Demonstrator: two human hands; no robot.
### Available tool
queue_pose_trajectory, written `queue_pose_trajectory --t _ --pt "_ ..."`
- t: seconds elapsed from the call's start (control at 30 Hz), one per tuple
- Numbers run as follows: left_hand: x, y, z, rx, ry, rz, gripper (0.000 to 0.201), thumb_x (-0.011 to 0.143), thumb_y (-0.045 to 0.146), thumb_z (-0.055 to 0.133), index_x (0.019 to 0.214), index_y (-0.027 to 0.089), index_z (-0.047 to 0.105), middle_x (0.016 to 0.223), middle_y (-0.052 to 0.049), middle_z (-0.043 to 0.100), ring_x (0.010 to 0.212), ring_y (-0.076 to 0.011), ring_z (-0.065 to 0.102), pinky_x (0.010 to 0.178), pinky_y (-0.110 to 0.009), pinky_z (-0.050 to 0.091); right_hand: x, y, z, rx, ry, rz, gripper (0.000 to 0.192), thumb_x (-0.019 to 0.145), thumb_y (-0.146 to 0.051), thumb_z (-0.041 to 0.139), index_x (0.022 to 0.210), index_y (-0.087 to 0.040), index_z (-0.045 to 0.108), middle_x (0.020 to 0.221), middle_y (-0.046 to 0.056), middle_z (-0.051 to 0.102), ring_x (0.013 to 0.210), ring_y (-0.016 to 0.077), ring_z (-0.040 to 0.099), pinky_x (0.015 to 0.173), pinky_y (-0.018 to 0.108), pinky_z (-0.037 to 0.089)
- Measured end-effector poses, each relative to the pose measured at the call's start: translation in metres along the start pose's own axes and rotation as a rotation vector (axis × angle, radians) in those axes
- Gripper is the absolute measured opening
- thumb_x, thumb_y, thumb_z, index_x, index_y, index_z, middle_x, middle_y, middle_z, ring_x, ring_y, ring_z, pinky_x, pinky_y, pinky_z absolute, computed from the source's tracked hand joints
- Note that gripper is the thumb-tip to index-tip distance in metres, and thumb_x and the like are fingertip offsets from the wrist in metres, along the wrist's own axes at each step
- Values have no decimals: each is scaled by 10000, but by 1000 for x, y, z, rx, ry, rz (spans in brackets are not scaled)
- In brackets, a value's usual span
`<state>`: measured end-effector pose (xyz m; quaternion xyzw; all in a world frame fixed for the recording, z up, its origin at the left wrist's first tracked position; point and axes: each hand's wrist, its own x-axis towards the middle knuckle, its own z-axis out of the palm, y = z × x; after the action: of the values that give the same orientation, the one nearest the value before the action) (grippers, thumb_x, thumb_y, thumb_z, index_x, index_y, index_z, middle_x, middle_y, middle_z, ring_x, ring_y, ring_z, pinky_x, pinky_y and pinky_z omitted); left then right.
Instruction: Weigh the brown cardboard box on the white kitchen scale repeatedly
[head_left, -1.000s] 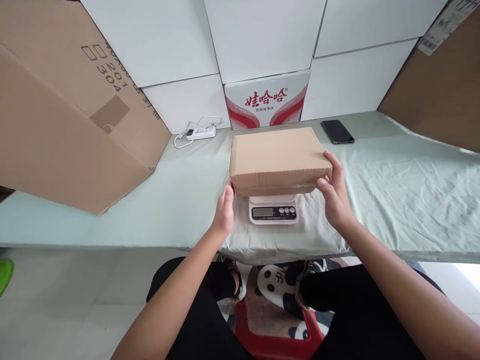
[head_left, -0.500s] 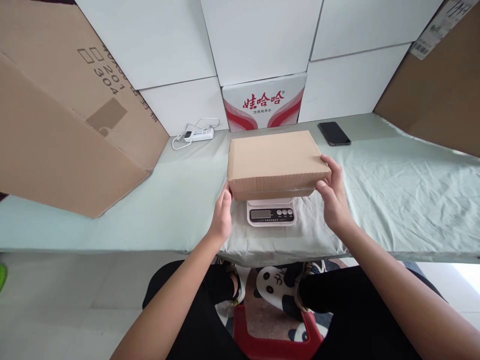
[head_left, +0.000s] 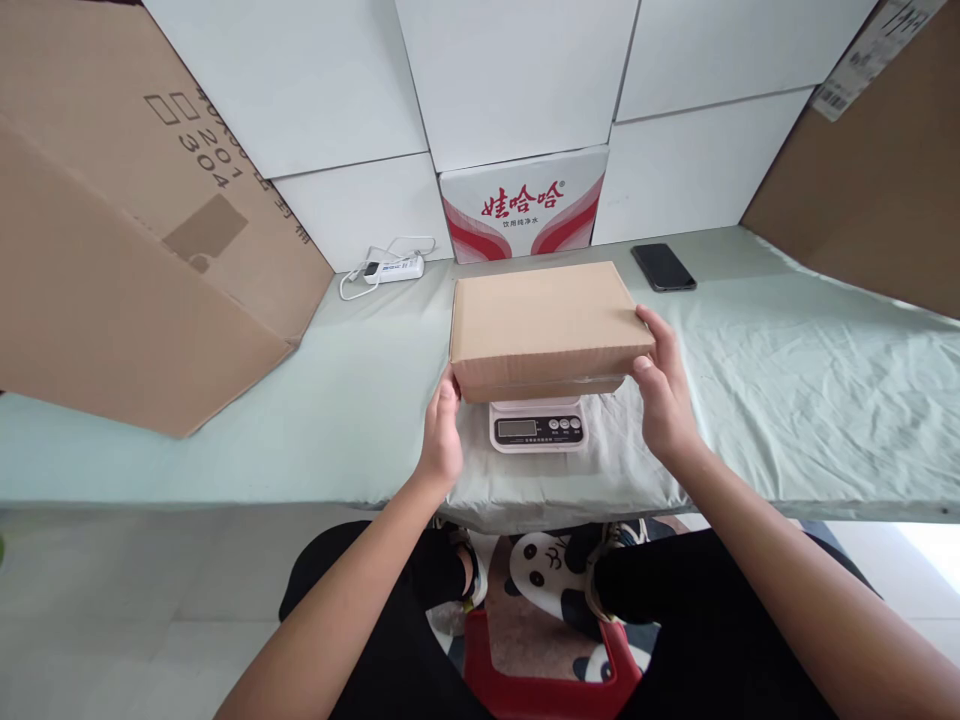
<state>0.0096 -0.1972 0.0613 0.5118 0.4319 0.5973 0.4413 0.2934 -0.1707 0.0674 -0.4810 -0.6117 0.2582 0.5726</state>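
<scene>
A closed brown cardboard box (head_left: 547,315) is gripped at both ends between my two hands, over a white kitchen scale (head_left: 538,440). My left hand (head_left: 442,430) presses the box's left end, its fingers mostly hidden behind the corner. On the other end, my right hand (head_left: 666,385) has its thumb at the front corner and fingers on the side. The scale's small display and several buttons show in front of the box, while its platform is mostly covered. I cannot tell whether the box rests on the platform or hangs just above it.
A black phone (head_left: 664,267) lies at the back right. A white power strip with a cord (head_left: 394,268) sits back left. Large cartons stand at the left (head_left: 142,240) and right (head_left: 870,180). Behind is a red-and-white printed box (head_left: 523,205). Green cloth (head_left: 300,440) covers the table.
The whole view has shifted very slightly to the left. Both hands keep their hold on the box, which stays in nearly the same place over the scale.
</scene>
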Motion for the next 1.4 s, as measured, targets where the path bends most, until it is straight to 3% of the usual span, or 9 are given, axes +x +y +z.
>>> queue_pose_trajectory --t 0.4,0.67,1.03,1.23,1.4 --pt "1 -3 -1 31 6 22 719 1079 828 428 1478 315 736 1648 -99 707 1712 -364 483 1414 -536 408 1 0 -1 -49 -22 -29 601 1064 -702 533 1615 -463 517 1700 62 575 1476 409 619 1156 675 636" --pt "1 -4 -2 20 -9 18 746 1076 835 425 1544 320 692 1705 -86 665 1741 -366 435 1456 -550 337 1 -5 2 12 5 19 612 1020 -725 589 1562 -442 567 1649 70 606 1425 406 637 1142 677 634" --pt "2 -3 -1 24 -5 13 791 1069 853 421 1567 300 688 1730 -98 645 1746 -365 434 1451 -531 352 -1 -5 1 -4 -7 11 624 1038 -761 561 1572 -438 548 1622 87 619 1389 396 661 1133 655 630" --pt "5 -5 -8 32 21 29 837 1046 887 425 1620 322 651 1797 -80 576 1753 -358 428 1445 -519 374 1 1 2 81 46 44 661 1030 -774 577 1606 -455 523 1569 102 645 1344 395 703 1175 740 592" --pt "10 -10 -15 36 88 -8 860 1043 892 425 1682 340 585 1863 -65 481 1778 -338 382 1465 -531 332 2 5 1 80 65 55 625 1039 -754 572 1600 -482 531 1606 85 638 1447 417 664 1247 791 530"
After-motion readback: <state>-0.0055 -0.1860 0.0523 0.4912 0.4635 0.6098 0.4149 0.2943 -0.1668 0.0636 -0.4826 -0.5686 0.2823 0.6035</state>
